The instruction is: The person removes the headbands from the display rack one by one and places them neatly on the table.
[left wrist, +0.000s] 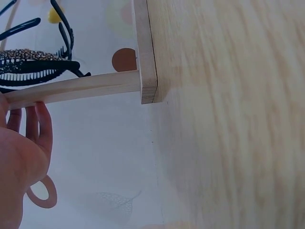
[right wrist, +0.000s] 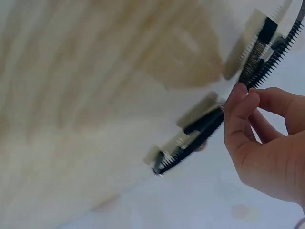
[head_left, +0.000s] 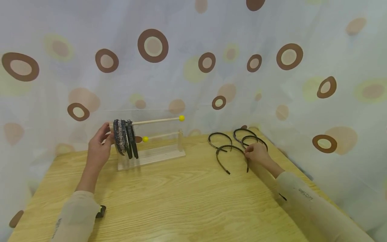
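On the left, my left hand point(head_left: 98, 148) grips the wooden upright point(left wrist: 81, 89) of a headband stand point(head_left: 151, 157), thumb on one side and fingers on the other. Several dark headbands point(head_left: 121, 139), some glittery and some toothed, hang side by side at the left end of its upper rod point(head_left: 157, 121). Over at the right of the table, my right hand point(head_left: 258, 154) pinches one leg of a dark toothed headband point(head_left: 217, 155) between thumb and fingertips. In the right wrist view the pinching fingertips point(right wrist: 241, 93) overlap the headbands behind.
Behind the right hand lie more headbands, among them a thin one point(head_left: 219, 133) and a toothed one point(head_left: 265, 143). Yellow balls point(head_left: 181, 118) cap the rod ends. A patterned curtain point(head_left: 181, 77) stands right behind the wooden table point(head_left: 169, 201).
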`<state>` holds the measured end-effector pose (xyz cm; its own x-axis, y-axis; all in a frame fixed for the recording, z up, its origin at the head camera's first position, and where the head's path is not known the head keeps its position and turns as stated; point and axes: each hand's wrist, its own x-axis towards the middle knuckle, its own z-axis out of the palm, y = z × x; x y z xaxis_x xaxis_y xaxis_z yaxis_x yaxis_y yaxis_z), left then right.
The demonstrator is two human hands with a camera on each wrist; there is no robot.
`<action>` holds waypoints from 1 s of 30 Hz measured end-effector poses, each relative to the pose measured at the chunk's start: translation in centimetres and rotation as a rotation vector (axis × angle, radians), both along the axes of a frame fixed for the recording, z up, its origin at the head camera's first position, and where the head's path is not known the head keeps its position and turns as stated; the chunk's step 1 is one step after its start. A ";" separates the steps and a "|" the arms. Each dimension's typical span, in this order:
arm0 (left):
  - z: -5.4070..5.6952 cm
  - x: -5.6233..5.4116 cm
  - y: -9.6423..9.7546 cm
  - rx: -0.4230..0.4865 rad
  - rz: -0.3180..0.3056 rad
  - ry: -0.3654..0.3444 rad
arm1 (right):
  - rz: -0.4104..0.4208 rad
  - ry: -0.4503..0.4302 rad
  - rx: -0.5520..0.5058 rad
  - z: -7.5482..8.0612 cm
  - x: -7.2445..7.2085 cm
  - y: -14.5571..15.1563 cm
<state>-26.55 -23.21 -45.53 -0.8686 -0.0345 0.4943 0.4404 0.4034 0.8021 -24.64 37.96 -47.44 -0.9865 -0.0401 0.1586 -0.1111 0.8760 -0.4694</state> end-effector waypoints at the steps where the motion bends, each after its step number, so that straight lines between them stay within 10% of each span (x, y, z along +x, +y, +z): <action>1: 0.0 0.0 -0.1 -0.005 0.002 -0.001 | 0.009 -0.003 -0.013 0.3 0.0 -0.3; 13: -0.2 -0.5 -0.7 -0.013 0.005 0.010 | 0.144 0.127 0.076 6.1 0.7 -7.5; 30: -0.3 -0.8 -0.3 0.015 -0.018 0.018 | 0.308 0.276 -0.282 8.0 1.1 -21.7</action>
<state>-27.37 -23.54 -45.83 -0.8603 -0.0259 0.5092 0.4619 0.3833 0.7999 -23.52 16.29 -39.48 -0.8553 -0.2413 0.4586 -0.4982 0.6262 -0.5997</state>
